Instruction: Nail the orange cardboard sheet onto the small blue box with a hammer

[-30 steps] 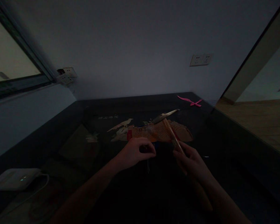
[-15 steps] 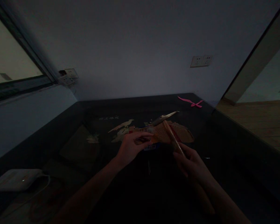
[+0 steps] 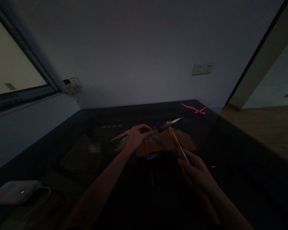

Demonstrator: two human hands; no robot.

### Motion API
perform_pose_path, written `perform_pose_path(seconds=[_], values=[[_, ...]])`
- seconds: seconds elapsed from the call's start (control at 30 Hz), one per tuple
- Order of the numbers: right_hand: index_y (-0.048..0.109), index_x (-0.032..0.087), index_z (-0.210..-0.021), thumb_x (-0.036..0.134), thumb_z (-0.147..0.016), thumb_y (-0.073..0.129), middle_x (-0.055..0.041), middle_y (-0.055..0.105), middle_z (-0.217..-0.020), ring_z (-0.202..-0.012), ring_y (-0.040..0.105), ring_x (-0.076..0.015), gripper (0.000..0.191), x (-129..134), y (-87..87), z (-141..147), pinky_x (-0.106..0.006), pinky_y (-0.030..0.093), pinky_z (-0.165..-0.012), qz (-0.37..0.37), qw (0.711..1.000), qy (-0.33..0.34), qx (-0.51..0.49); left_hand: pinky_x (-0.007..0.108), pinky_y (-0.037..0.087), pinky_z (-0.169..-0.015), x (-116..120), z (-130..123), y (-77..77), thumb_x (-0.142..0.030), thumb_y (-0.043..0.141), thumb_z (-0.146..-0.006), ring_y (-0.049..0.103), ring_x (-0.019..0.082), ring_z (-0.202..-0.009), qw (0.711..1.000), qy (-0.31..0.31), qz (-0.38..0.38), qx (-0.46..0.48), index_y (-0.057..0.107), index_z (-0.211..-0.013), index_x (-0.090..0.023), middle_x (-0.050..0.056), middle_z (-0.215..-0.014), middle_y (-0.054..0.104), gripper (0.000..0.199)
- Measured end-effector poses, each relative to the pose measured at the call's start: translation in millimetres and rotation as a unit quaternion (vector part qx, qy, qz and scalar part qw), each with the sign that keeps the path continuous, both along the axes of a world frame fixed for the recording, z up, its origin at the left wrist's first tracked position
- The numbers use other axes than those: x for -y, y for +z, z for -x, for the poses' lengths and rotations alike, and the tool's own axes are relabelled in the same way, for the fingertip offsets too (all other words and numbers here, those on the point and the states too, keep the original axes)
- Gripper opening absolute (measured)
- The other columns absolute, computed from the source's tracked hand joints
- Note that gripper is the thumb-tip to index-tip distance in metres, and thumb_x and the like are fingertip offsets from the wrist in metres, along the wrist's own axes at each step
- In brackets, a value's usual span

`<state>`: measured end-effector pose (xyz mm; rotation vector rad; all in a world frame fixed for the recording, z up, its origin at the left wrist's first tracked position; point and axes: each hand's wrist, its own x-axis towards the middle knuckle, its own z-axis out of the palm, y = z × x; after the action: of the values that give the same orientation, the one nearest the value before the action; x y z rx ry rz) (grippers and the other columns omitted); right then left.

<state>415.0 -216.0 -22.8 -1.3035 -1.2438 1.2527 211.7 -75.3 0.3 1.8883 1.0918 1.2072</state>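
In the head view my right hand (image 3: pixel 194 166) is wrapped round the wooden handle of a claw hammer (image 3: pixel 176 142). The hammer's metal head is raised, just right of my left fingertips. My left hand (image 3: pixel 139 134) is closed in a pinch at the far edge of an orange-brown, dark-speckled piece (image 3: pixel 164 140). Whatever it pinches is too small and dark to name. Tiny pale bits (image 3: pixel 155 129) show beside the fingertips. A blue item with a white label (image 3: pixel 153 156) lies at the near edge of the speckled piece.
Thin shiny slivers (image 3: pixel 152 177) lie on the dark table (image 3: pixel 134 198) nearer me. A pink ribbon (image 3: pixel 196 110) is at the far right. A white box with a cable (image 3: pixel 16 191) sits at left. A wall with sockets (image 3: pixel 203 68) closes off the back.
My left hand has moved away from me, from over the middle of the speckled piece to its far edge. The right hand still holds the hammer in nearly the same place.
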Motion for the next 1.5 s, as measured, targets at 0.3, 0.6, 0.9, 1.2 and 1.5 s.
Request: perform_pose_path(seconds=[0.3,0.6,0.9,1.2,1.5], values=[[0.050,0.014,-0.118,0.041,-0.076,0.057,0.0081,0.043,-0.053,-0.036,0.034,-0.0058,0.050,2,5.2,3,-0.017,0.029,-0.032,0.019,1.000,0.009,0.018,0.028,0.052,-0.073,-3,1,-16.9,-0.025,0.065,-0.070,0.064,0.016,-0.075,0.999,-0.016,0.015,-0.028,0.064,-0.075,-0.014,0.005,-0.079,0.068,0.012],[0.051,0.015,-0.119,0.041,-0.076,0.058,0.0080,0.042,-0.053,-0.036,0.033,-0.0048,0.051,3,2.4,2,-0.016,0.028,-0.032,0.031,0.999,0.017,0.014,0.029,0.051,-0.075,-3,2,-19.2,-0.025,0.064,-0.071,0.064,0.016,-0.077,0.999,-0.024,-0.002,-0.037,0.063,-0.076,-0.014,0.004,-0.080,0.067,0.012],[0.050,0.014,-0.120,0.040,-0.076,0.057,0.0090,0.042,-0.049,-0.034,0.035,-0.0057,0.052,0,9.2,3,-0.016,0.029,-0.031,0.009,0.999,-0.008,0.044,0.029,0.051,-0.075,-5,2,-25.5,-0.022,0.063,-0.072,0.063,0.016,-0.076,0.997,-0.054,0.012,-0.060,0.064,-0.076,-0.014,0.005,-0.080,0.067,0.009],[0.058,0.020,-0.118,0.036,-0.075,0.060,0.0031,0.055,-0.057,-0.041,0.047,-0.0109,0.046,-5,69.4,-7,-0.020,0.037,-0.037,-0.088,0.978,0.030,0.187,0.028,0.048,-0.070,-4,0,-26.4,-0.022,0.064,-0.071,0.063,0.017,-0.072,0.997,-0.046,0.033,-0.054,0.064,-0.073,-0.016,0.004,-0.077,0.068,0.006],[0.068,0.017,-0.098,0.023,-0.073,0.058,-0.0013,0.062,-0.068,-0.065,0.057,-0.0177,0.027,-3,71.0,12,-0.023,0.043,-0.051,-0.109,0.963,0.046,0.242,0.027,0.048,-0.068,-2,-1,-25.4,-0.017,0.063,-0.069,0.064,0.018,-0.073,0.996,-0.046,0.051,-0.052,0.066,-0.074,-0.016,0.004,-0.079,0.070,0.006]])
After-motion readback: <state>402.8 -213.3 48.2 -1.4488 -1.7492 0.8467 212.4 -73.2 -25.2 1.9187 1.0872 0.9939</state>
